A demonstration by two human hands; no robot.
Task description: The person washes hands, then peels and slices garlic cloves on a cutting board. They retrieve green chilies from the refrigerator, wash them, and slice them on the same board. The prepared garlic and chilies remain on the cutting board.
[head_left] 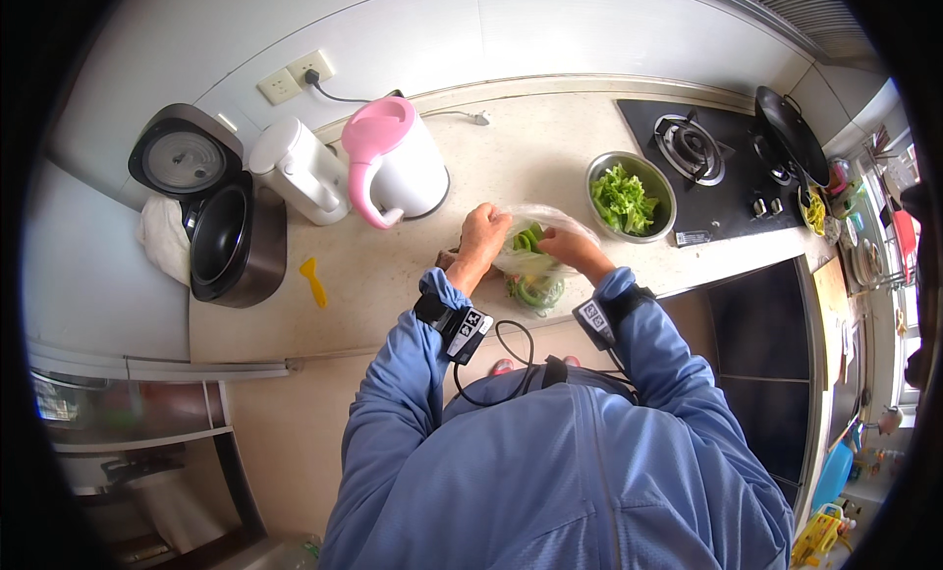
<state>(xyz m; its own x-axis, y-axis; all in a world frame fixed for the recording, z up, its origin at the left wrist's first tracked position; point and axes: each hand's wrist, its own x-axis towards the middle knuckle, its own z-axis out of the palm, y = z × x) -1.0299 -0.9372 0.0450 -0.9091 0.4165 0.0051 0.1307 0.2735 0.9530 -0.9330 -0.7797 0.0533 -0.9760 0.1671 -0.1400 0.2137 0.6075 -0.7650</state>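
The bag [562,219] is pinched by the left hand [481,240]; at its mouth, the right hand's [574,252] grip can't be told. Between them, greens [529,238] are still bagged; beyond the right, lettuce [625,199] is already bowled.

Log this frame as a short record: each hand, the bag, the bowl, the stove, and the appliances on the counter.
Left hand: holding the edge of the clear plastic bag
Right hand: fingers at the bag's mouth; grip unclear
Bag contents: green vegetables
Metal bowl: beside the stove, holding leafy greens
Stove: black top, dark pan on its far right
Appliances: pink-lidded white pitcher, white jug, open dark cooker
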